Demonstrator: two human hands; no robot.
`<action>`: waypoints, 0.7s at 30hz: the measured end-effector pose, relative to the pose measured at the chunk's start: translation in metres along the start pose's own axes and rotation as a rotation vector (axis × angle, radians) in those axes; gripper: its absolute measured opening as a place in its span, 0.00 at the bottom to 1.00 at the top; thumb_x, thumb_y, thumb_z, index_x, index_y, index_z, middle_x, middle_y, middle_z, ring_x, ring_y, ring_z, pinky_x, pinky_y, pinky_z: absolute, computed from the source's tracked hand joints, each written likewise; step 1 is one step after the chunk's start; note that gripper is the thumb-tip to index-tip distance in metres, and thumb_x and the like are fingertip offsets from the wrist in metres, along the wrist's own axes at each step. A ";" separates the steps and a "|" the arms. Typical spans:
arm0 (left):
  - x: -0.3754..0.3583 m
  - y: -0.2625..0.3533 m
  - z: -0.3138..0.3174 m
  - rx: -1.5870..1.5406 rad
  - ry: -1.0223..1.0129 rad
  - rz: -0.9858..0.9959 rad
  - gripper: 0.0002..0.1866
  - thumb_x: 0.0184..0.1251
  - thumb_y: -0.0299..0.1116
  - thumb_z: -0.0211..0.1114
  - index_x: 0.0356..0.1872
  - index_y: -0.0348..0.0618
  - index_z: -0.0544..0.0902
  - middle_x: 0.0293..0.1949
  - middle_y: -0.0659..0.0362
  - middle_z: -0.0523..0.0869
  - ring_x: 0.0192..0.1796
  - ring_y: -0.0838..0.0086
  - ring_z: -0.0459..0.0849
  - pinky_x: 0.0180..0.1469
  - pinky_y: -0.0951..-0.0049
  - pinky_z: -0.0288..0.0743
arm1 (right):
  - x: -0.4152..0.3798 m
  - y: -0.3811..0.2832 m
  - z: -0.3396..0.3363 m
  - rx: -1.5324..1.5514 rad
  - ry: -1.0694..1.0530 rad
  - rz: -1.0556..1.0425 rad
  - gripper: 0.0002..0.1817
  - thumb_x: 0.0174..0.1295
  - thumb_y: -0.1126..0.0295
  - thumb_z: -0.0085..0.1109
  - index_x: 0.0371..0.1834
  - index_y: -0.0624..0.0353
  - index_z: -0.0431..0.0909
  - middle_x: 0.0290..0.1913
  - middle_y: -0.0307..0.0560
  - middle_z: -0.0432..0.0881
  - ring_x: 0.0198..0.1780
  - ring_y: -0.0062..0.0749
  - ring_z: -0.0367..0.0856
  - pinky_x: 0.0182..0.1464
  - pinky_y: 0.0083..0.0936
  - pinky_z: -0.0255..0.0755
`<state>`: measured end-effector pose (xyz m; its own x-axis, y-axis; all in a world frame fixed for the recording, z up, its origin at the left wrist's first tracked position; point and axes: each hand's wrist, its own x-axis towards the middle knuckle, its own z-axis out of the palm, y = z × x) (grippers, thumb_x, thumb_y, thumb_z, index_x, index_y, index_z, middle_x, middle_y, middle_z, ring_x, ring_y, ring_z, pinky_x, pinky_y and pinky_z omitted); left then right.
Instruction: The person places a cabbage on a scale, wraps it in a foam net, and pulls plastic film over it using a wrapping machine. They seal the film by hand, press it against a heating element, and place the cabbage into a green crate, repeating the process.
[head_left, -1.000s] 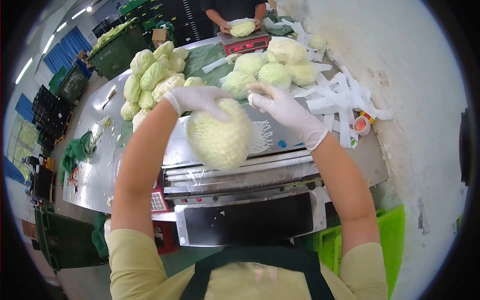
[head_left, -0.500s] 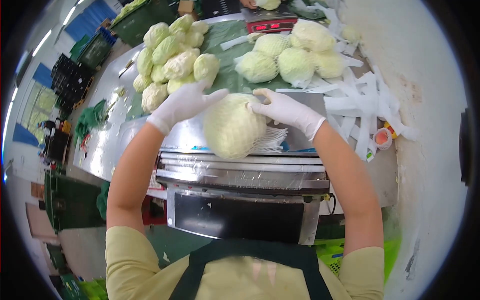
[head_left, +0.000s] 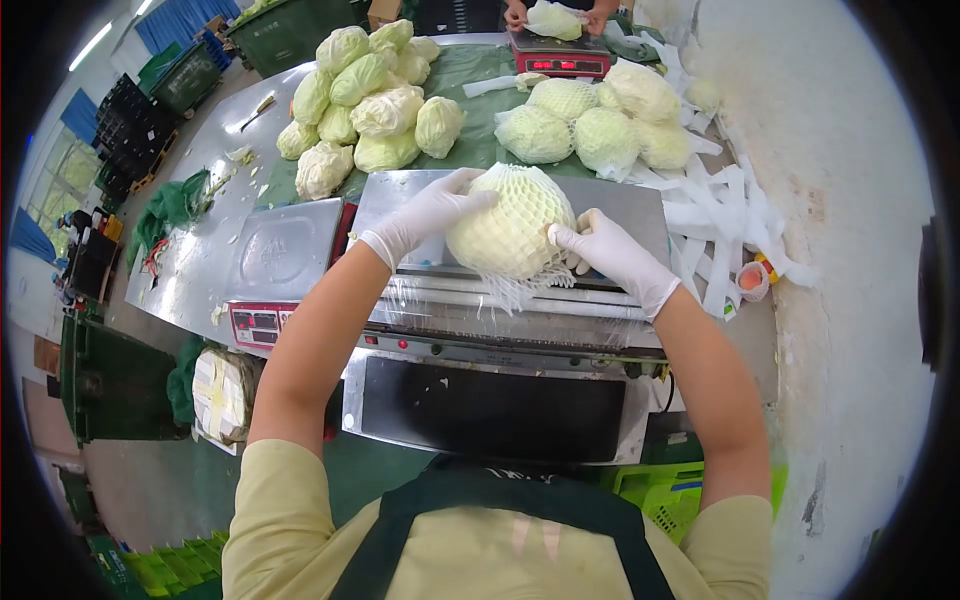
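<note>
A pale cabbage [head_left: 515, 222] in a white foam net is held over the wrapping machine [head_left: 490, 300], the frayed end of its net hanging toward me. My left hand [head_left: 435, 212], in a white glove, grips its left side. On the opposite side, my gloved right hand [head_left: 612, 255] has thumb and fingers pressed against the net; some fingertips are hidden. Clear film lies across the machine's white rollers below the cabbage. A metal plate [head_left: 630, 205] spreads behind and to the right of it.
Unwrapped cabbages [head_left: 388, 112] are piled at back left, netted cabbages [head_left: 605, 140] at back right. Loose foam nets [head_left: 735, 210] lie along the wall. A scale [head_left: 285, 250] stands left. Behind another red scale [head_left: 560, 63], a co-worker's hands [head_left: 597, 15] hold a cabbage.
The cabbage has turned, bringing the net's frayed end from its right side to the front. My hands have closed on its sides. The view has shifted, showing more of the left scale and co-worker's hands.
</note>
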<state>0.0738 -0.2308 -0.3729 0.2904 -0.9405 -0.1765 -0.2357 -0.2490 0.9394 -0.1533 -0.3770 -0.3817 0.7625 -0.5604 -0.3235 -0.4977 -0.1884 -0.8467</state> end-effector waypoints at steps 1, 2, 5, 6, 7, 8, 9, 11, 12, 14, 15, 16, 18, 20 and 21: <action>-0.005 0.001 0.003 -0.021 -0.020 -0.016 0.34 0.71 0.46 0.65 0.71 0.38 0.68 0.63 0.52 0.79 0.65 0.70 0.76 0.68 0.70 0.67 | -0.006 0.000 0.001 -0.001 0.012 -0.006 0.40 0.59 0.40 0.68 0.50 0.71 0.70 0.34 0.48 0.82 0.30 0.24 0.79 0.34 0.20 0.74; -0.011 0.001 0.007 -0.041 -0.034 -0.011 0.34 0.72 0.47 0.65 0.71 0.38 0.68 0.63 0.52 0.79 0.65 0.70 0.75 0.68 0.70 0.67 | -0.008 0.003 0.001 0.002 0.037 -0.025 0.39 0.59 0.39 0.68 0.49 0.71 0.70 0.33 0.46 0.81 0.29 0.24 0.78 0.34 0.20 0.75; -0.021 -0.001 0.009 -0.049 -0.055 0.016 0.34 0.73 0.50 0.62 0.71 0.38 0.69 0.63 0.52 0.79 0.65 0.70 0.75 0.69 0.70 0.66 | -0.017 0.001 -0.001 0.004 0.025 -0.007 0.39 0.60 0.39 0.67 0.49 0.70 0.71 0.33 0.46 0.81 0.29 0.24 0.79 0.34 0.22 0.75; -0.017 0.000 0.007 -0.020 -0.061 0.033 0.34 0.74 0.51 0.61 0.71 0.37 0.69 0.64 0.52 0.79 0.65 0.69 0.75 0.69 0.70 0.66 | -0.015 0.003 0.000 -0.044 0.045 -0.003 0.38 0.61 0.39 0.65 0.49 0.70 0.73 0.33 0.47 0.82 0.29 0.24 0.79 0.33 0.22 0.75; -0.013 -0.001 0.006 0.005 -0.073 0.051 0.34 0.74 0.52 0.60 0.70 0.37 0.70 0.64 0.53 0.78 0.65 0.69 0.75 0.69 0.70 0.66 | -0.011 0.003 0.000 -0.049 0.019 -0.006 0.37 0.62 0.39 0.64 0.48 0.70 0.74 0.33 0.48 0.82 0.28 0.24 0.78 0.33 0.22 0.75; -0.008 -0.002 0.006 0.003 -0.026 0.084 0.33 0.73 0.50 0.61 0.70 0.37 0.70 0.63 0.51 0.79 0.65 0.68 0.76 0.67 0.70 0.68 | -0.008 0.002 -0.002 -0.056 0.001 -0.008 0.37 0.62 0.39 0.64 0.47 0.70 0.75 0.33 0.49 0.83 0.28 0.24 0.78 0.34 0.21 0.75; -0.002 -0.005 0.006 -0.003 0.015 0.117 0.33 0.73 0.48 0.63 0.70 0.38 0.70 0.62 0.50 0.80 0.64 0.67 0.78 0.66 0.69 0.70 | -0.011 0.003 -0.006 -0.063 -0.015 -0.004 0.36 0.62 0.39 0.64 0.46 0.70 0.76 0.33 0.49 0.83 0.28 0.24 0.78 0.34 0.21 0.75; 0.002 -0.014 0.002 0.156 0.098 0.246 0.32 0.72 0.47 0.64 0.69 0.38 0.70 0.61 0.46 0.80 0.63 0.63 0.79 0.63 0.67 0.73 | -0.033 0.010 -0.013 -0.299 0.237 -0.091 0.33 0.61 0.41 0.64 0.46 0.68 0.78 0.34 0.53 0.84 0.34 0.35 0.82 0.40 0.30 0.76; -0.004 -0.025 -0.008 0.319 0.146 0.342 0.32 0.72 0.48 0.63 0.68 0.37 0.71 0.61 0.44 0.79 0.63 0.61 0.79 0.63 0.66 0.73 | -0.048 0.012 -0.015 -0.418 0.360 -0.134 0.32 0.60 0.43 0.64 0.45 0.67 0.79 0.35 0.55 0.85 0.37 0.40 0.83 0.44 0.34 0.77; -0.039 -0.032 -0.025 0.623 0.295 0.460 0.32 0.70 0.50 0.63 0.67 0.38 0.71 0.56 0.40 0.81 0.58 0.55 0.82 0.57 0.62 0.76 | -0.093 0.001 -0.012 -0.576 0.581 -0.082 0.30 0.56 0.45 0.65 0.48 0.63 0.79 0.38 0.59 0.85 0.46 0.53 0.84 0.52 0.43 0.75; -0.071 -0.021 -0.028 0.767 0.402 0.480 0.33 0.69 0.52 0.63 0.66 0.38 0.71 0.51 0.39 0.84 0.53 0.53 0.85 0.52 0.60 0.79 | -0.112 0.012 -0.006 -0.605 0.605 -0.011 0.31 0.56 0.46 0.66 0.50 0.62 0.79 0.38 0.58 0.85 0.45 0.52 0.85 0.51 0.43 0.76; -0.099 -0.005 -0.026 0.909 0.397 0.209 0.35 0.69 0.54 0.62 0.66 0.37 0.71 0.46 0.42 0.86 0.47 0.53 0.87 0.48 0.60 0.80 | -0.125 0.022 -0.002 -0.632 0.626 0.056 0.31 0.55 0.46 0.66 0.51 0.62 0.78 0.37 0.57 0.85 0.44 0.51 0.85 0.50 0.43 0.76; -0.134 -0.007 -0.014 1.097 0.363 -0.106 0.41 0.65 0.58 0.63 0.67 0.34 0.69 0.34 0.46 0.88 0.36 0.54 0.88 0.40 0.58 0.81 | -0.127 0.036 0.019 -0.697 0.611 0.151 0.32 0.54 0.48 0.68 0.53 0.60 0.77 0.37 0.54 0.86 0.44 0.49 0.85 0.49 0.43 0.76; -0.143 -0.036 0.006 1.172 0.394 -0.108 0.50 0.58 0.64 0.66 0.69 0.31 0.65 0.25 0.46 0.86 0.29 0.54 0.88 0.34 0.58 0.81 | -0.122 0.053 0.042 -0.817 0.702 0.118 0.31 0.53 0.54 0.70 0.57 0.57 0.74 0.34 0.49 0.86 0.43 0.46 0.84 0.46 0.44 0.75; -0.144 -0.027 0.017 1.170 0.372 -0.200 0.51 0.56 0.63 0.68 0.71 0.34 0.64 0.26 0.47 0.87 0.29 0.55 0.88 0.33 0.59 0.81 | -0.115 0.059 0.045 -0.773 0.712 0.102 0.29 0.53 0.56 0.69 0.58 0.56 0.74 0.34 0.49 0.85 0.42 0.47 0.84 0.46 0.44 0.75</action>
<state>0.0227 -0.0928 -0.3780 0.6162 -0.7875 -0.0128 -0.7864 -0.6161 0.0457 -0.2513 -0.2876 -0.4135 0.4076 -0.8996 0.1568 -0.8651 -0.4354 -0.2492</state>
